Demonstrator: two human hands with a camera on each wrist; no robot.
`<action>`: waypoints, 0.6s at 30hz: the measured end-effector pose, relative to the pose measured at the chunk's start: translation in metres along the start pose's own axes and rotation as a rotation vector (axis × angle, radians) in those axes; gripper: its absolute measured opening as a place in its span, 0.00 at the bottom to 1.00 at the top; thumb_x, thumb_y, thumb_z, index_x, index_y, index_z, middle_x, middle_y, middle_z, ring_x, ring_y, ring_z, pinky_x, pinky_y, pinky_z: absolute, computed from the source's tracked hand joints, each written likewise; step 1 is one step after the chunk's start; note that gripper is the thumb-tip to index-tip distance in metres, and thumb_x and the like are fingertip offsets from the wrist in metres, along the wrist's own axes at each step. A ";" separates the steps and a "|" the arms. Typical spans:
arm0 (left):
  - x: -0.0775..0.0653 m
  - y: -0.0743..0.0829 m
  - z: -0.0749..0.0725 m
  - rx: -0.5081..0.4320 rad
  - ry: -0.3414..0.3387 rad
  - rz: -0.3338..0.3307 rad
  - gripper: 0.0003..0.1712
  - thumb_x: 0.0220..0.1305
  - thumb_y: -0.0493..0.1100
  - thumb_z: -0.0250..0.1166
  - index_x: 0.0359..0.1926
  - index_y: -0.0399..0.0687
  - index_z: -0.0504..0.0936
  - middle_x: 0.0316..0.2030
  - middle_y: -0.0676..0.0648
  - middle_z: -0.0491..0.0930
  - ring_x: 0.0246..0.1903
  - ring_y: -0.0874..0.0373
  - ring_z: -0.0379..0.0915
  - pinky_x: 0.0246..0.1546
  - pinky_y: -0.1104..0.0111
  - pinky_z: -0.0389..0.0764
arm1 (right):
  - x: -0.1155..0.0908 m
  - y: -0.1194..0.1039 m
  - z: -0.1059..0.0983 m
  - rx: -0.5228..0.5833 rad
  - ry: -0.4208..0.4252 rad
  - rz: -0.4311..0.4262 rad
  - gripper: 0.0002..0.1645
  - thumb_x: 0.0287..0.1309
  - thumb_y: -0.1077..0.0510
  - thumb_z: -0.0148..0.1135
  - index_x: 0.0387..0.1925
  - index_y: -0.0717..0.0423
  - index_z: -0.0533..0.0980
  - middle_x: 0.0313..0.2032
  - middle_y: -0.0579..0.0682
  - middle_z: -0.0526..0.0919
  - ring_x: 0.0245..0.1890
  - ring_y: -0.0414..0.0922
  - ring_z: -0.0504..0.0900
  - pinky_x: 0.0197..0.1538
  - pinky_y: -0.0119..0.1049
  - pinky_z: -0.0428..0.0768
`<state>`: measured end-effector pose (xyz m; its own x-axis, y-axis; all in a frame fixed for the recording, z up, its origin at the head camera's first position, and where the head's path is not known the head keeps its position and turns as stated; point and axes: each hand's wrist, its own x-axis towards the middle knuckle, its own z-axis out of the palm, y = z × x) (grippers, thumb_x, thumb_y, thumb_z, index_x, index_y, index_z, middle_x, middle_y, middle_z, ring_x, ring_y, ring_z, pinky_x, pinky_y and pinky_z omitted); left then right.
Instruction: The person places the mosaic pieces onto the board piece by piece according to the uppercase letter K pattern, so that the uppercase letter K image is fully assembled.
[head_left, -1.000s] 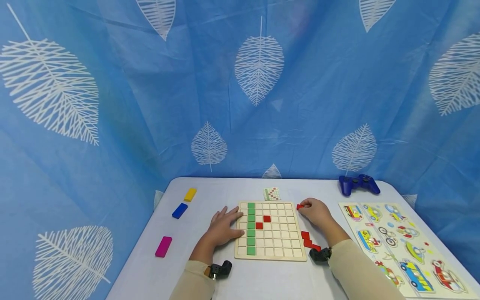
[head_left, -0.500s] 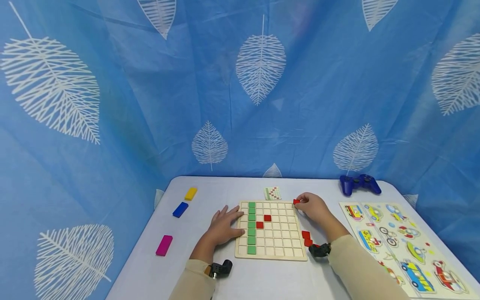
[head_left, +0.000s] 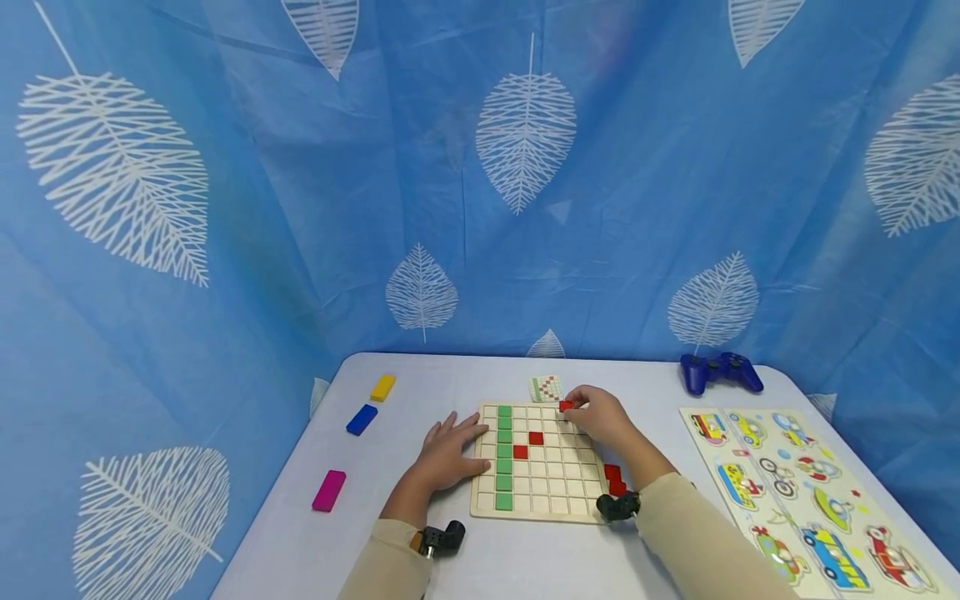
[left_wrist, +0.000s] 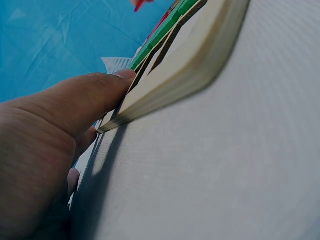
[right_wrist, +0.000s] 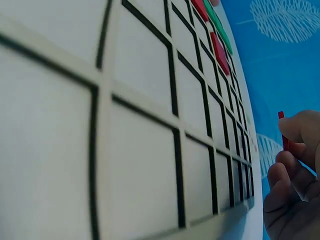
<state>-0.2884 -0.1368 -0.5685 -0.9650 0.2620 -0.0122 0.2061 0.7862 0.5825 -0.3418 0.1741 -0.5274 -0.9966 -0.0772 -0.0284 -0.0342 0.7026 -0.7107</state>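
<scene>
A wooden grid board (head_left: 551, 518) lies at the table's middle, with a column of green tiles (head_left: 504, 461) along its left side. Two red tiles, one of them the upper tile (head_left: 536, 438), sit in its cells. My left hand (head_left: 444, 454) rests on the board's left edge, fingers spread; its thumb touches the rim in the left wrist view. Over the top right part of the board, my right hand (head_left: 602, 414) pinches a red tile (head_left: 566, 406) between thumb and fingertips. That tile (right_wrist: 284, 131) stands on edge above the grid in the right wrist view.
Loose red tiles (head_left: 615, 480) lie by the board's right edge. A small pattern card (head_left: 546, 387) is behind the board. Yellow (head_left: 382, 387), blue (head_left: 362, 419) and magenta blocks (head_left: 328, 491) are at left. A vehicle puzzle board (head_left: 806, 500) and a blue game controller (head_left: 721, 372) are at right.
My right hand has moved left with the red tile, from beside the board's upper right corner to over its top row. The left hand has stayed in place.
</scene>
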 end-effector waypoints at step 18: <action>0.001 -0.002 -0.001 -0.002 0.001 0.011 0.40 0.62 0.60 0.75 0.74 0.64 0.74 0.81 0.58 0.59 0.84 0.44 0.36 0.82 0.41 0.37 | -0.004 -0.006 0.027 0.019 -0.072 -0.038 0.13 0.65 0.57 0.71 0.48 0.53 0.81 0.41 0.50 0.81 0.40 0.46 0.76 0.43 0.41 0.77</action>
<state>-0.2902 -0.1384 -0.5687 -0.9629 0.2696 -0.0051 0.2159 0.7823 0.5843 -0.3351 0.1511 -0.5425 -0.9867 -0.1544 -0.0509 -0.0697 0.6844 -0.7257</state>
